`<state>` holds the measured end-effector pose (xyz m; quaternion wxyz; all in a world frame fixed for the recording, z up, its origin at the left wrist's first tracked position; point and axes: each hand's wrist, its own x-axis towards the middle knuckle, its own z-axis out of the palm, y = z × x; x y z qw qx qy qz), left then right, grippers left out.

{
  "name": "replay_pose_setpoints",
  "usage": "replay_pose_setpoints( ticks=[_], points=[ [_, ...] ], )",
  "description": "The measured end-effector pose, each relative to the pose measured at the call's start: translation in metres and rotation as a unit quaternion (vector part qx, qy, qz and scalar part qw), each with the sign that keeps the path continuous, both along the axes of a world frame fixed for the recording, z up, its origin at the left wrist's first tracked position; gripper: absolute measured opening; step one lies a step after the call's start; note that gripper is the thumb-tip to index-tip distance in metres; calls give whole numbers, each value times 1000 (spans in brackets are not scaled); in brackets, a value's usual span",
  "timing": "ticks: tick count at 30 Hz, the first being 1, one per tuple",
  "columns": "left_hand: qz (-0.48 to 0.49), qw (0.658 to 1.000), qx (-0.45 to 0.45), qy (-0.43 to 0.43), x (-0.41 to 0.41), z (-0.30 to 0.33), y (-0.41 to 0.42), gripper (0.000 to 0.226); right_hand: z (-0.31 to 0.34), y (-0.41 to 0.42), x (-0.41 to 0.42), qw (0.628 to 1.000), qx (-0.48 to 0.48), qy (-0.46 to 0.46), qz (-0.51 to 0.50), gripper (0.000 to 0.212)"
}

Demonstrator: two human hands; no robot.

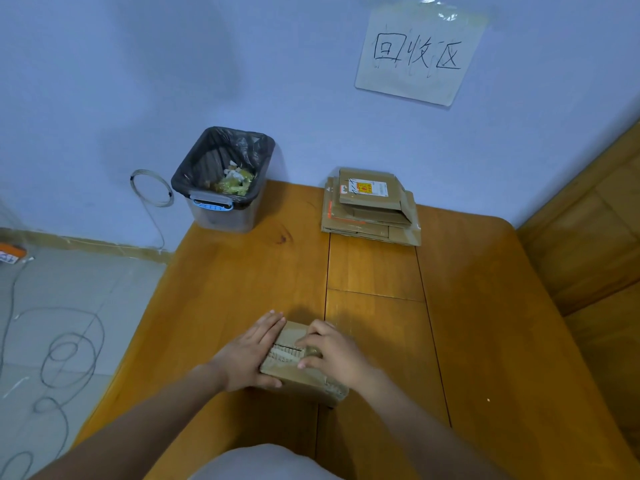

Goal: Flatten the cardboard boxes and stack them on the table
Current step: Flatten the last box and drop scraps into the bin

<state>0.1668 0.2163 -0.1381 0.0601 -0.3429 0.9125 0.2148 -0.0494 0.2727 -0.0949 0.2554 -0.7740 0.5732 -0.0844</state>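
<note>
Cardboard box (298, 367), small and still unflattened, sits on the near middle of the wooden table (485, 341). Left hand (247, 353) lies against its left side, fingers straight and together, thumb along the near edge. Right hand (332, 351) rests on the top at the right, fingers curled, pinching at the torn tape strip. At the far side of the table a stack (372, 207) of flattened boxes lies against the wall. Left of it stands a bin (221, 181) with a black liner, and a handwritten sign (420, 53) hangs above
</note>
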Motion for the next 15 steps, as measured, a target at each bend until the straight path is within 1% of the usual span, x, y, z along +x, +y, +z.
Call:
replay_pose_setpoints(
  ticks=[4, 6, 10, 11, 15],
  points=[
    [3, 1000, 7, 11, 0, 0, 1, 122, 12, -3, -11, 996, 23, 38, 79, 34],
    [6, 1000, 12, 10, -1, 0, 0, 123, 17, -6, -10, 997, 39, 23, 68, 28],
    [7, 1000, 14, 5, -1, 0, -2, 122, 18, -16, -5, 994, 26, 75, 77, 27],
    [7, 1000, 14, 4, -1, 0, -3, 121, 18, -17, -4, 995, 19, 77, 68, 24],
    [-8, 1000, 1, -12, -2, 0, -6, 118, 7, -7, 2, 990, -100, 86, 55, 15]
  ],
)
